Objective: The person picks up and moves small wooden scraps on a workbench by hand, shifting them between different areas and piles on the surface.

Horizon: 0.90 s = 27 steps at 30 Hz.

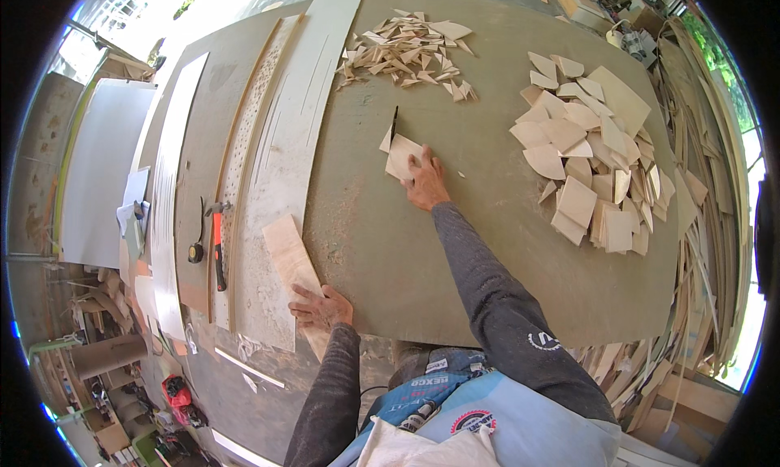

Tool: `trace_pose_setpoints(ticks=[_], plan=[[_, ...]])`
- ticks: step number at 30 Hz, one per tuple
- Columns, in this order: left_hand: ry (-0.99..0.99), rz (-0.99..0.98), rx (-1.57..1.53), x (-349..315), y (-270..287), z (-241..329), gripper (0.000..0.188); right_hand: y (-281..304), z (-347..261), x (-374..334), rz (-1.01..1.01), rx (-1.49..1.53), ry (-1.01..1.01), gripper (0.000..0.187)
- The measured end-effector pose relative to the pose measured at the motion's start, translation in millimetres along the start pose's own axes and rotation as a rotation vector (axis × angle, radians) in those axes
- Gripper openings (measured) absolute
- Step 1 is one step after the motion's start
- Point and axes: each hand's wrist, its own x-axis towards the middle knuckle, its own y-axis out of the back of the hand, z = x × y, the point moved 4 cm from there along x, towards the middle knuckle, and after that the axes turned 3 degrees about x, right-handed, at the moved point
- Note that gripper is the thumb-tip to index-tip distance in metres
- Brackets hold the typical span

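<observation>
My right hand [426,180] grips a small pale plywood piece [400,152] from its right side, fingers bent over its top. The piece's far end meets a thin dark upright blade [395,124] standing out of the tabletop. Left of the blade lies a small pale sliver of wood [385,141]. Near the table's front edge, my left hand [322,307] lies across a long plywood strip [286,247], its fingers reaching over to the left edge. The strip's near end passes under that hand, and its underside is hidden.
Thin triangular offcuts [410,51] form a pile at the far middle. Many curved and square plywood pieces [581,134] are heaped at the right. Left of a long pale board [301,134] lie a hammer [218,243] and a tape measure [196,252]. Stacked boards [699,142] line the right side.
</observation>
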Motion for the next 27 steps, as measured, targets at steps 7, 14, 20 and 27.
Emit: trace_pose_setpoints(ticks=[7, 14, 20, 27], plan=[[-0.002, 0.007, 0.017, 0, 3, 1, 0.083, -4, 2, -6, -0.022, 0.035, 0.015, 0.066], [0.011, -0.015, 0.032, 1, -1, 2, 0.082, -6, 4, -9, -0.001, -0.009, 0.038, 0.064], [0.009, -0.029, -0.001, -1, 5, 2, 0.083, -6, 1, -5, -0.035, 0.004, 0.005, 0.065], [0.009, 0.001, 0.012, 1, 2, 2, 0.082, -5, -3, 1, 0.003, 0.012, -0.036, 0.063]])
